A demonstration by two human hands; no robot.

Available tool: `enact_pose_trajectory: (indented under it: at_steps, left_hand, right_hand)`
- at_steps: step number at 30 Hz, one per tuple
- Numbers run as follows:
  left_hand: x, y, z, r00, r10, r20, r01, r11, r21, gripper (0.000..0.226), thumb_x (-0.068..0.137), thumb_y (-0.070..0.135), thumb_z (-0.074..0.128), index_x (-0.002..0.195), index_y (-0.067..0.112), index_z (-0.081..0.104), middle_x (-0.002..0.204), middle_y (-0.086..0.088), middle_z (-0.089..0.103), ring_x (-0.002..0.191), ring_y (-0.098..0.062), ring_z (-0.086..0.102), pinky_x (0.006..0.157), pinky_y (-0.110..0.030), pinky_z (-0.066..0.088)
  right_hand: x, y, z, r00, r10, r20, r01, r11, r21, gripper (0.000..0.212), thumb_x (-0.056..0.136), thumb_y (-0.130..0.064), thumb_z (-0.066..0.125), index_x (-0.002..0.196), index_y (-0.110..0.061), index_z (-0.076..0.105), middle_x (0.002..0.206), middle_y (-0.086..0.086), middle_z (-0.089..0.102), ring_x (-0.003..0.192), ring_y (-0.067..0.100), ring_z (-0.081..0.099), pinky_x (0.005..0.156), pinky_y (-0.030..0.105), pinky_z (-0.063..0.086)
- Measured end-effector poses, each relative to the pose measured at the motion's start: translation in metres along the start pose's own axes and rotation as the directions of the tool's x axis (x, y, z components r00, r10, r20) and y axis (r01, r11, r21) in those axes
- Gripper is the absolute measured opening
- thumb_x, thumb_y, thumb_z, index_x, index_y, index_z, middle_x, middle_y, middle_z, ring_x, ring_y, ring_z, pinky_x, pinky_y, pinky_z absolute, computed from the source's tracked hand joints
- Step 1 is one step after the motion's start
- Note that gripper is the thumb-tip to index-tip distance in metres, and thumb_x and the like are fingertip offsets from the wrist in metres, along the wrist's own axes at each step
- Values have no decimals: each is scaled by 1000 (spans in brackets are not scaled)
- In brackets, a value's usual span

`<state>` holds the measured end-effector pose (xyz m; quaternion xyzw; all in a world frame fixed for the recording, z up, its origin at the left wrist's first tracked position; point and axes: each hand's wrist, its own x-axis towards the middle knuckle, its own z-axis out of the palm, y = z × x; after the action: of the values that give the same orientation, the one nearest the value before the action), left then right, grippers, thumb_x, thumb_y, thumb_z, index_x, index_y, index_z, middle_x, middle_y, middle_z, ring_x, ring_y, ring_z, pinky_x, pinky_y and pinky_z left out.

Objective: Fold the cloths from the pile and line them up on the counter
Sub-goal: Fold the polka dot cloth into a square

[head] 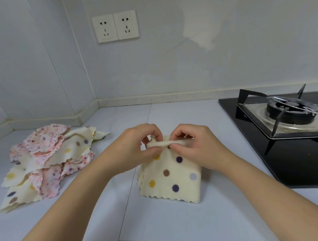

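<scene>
While both hands, left hand (137, 146) & right hand (194, 146), pinch the dotted cloth's (170, 176) top fold mid-counter (223, 221), no folded cloths are lined up yet & the pile (44, 161) at left waits.

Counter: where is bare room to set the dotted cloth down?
Bare counter lies between the pile and the dotted cloth, behind it up to the wall, and along the front edge. Crowded: pile at left, stove at right.
</scene>
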<state>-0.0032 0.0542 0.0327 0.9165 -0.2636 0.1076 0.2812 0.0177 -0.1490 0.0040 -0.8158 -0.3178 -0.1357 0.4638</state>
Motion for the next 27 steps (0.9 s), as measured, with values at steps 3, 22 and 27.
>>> enact_pose_trajectory:
  at_steps: [3, 22, 27]
  left_hand:
    - [0, 0, -2, 1000, -1, -30, 2, 999, 33, 16, 82, 25, 68, 83, 34, 54, 93, 23, 58, 82, -5, 55, 72, -24, 45]
    - [2, 8, -11, 938, -190, -290, 144, 974, -173, 20, 78, 21, 73, 65, 22, 57, 76, 6, 67, 65, -1, 54, 64, -17, 46]
    - [1, 7, -21, 903, -214, -372, 131, 963, -234, 25, 75, 18, 78, 66, 24, 56, 77, 7, 68, 74, -14, 62, 73, -37, 53]
  right_hand:
    - [0, 0, 0, 1000, 5, 2, -5, 1000, 0, 14, 80, -6, 69, 76, -18, 62, 76, -11, 63, 73, 4, 57, 69, 14, 42]
    - [2, 6, -7, 992, 111, 54, -115, 990, 78, 7, 81, -25, 71, 82, -24, 64, 88, -9, 65, 85, 11, 59, 74, 19, 44]
    - [2, 14, -7, 978, 168, 124, -167, 986, -20, 13, 83, -26, 72, 82, -16, 64, 94, -5, 64, 87, 7, 57, 77, 22, 42]
